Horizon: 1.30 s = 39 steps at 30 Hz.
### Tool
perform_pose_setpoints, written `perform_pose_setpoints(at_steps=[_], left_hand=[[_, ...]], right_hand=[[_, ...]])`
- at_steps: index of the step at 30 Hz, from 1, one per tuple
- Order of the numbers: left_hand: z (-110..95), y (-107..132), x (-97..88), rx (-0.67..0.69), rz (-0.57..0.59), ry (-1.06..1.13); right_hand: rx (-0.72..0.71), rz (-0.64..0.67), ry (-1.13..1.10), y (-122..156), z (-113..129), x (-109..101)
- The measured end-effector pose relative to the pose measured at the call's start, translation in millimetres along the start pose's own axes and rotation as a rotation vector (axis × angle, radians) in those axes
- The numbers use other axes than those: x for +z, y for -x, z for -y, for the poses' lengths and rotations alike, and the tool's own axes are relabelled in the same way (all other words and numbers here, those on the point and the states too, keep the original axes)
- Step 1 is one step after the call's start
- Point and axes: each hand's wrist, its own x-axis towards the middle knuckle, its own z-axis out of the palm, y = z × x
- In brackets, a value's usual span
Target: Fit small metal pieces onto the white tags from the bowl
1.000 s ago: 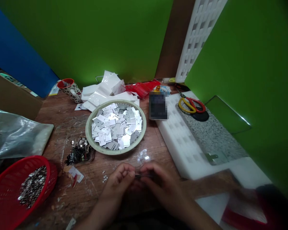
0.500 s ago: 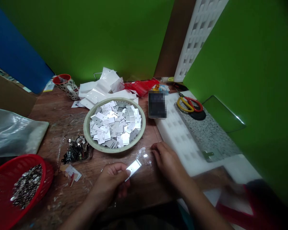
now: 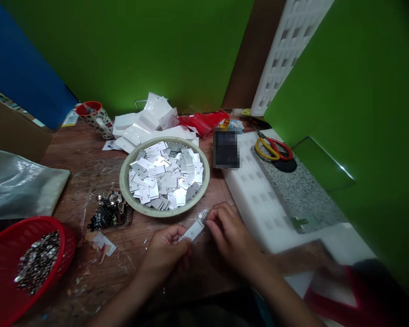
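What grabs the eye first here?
A round bowl heaped with small silver plates sits mid-table, in front of bright green walls. Just in front of the bowl, the left hand pinches a single plate, and the right hand has its fingers at the plate's far end. A red basket of small metal parts stands at the lower left.

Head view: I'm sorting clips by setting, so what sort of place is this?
Probably a piecework assembly bench: a bowl of metal plates, a red basket of small parts, and the left hand pinching one plate.
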Motion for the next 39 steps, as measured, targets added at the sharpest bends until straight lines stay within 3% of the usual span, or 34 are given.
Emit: perform_pose_setpoints(at_steps=[3, 8, 15, 18, 26, 30, 33, 39], left_hand=[[-1.5, 0.9, 4.3, 0.039, 0.011, 0.008], [0.3, 4.0, 7.2, 0.076, 0.002, -0.007], [-3.3, 8.3, 6.1, 0.073, 0.005, -0.017], [-4.0, 9.1, 6.1, 0.069, 0.016, -0.012], [-2.7, 8.4, 5.0, 0.059, -0.023, 0.002], [-2.7, 10.4, 3.5, 0.034, -0.034, 0.012], [3.3, 16.9, -9.0, 0.028, -0.038, 0.03], [39.6, 44.5, -65.0, 0.027, -0.188, 0.102]], right_hand=[[-0.082, 0.06, -0.119, 6.7, 18.8, -1.9], [-0.044, 0.08, -0.219, 8.8, 25.6, 2.6], [0.306, 0.151, -0.693, 5.8, 23.9, 8.0], [0.393, 0.167, -0.891, 3.7, 26.9, 8.0], [0.47, 0.177, -0.939, 3.9, 29.7, 8.3], [0.425, 0.15, -0.836, 4.8, 33.2, 11.7], [0.32, 0.188, -0.641, 6.6, 41.7, 15.8], [-0.174, 0.268, -0.138, -8.9, 80.7, 43.7]])
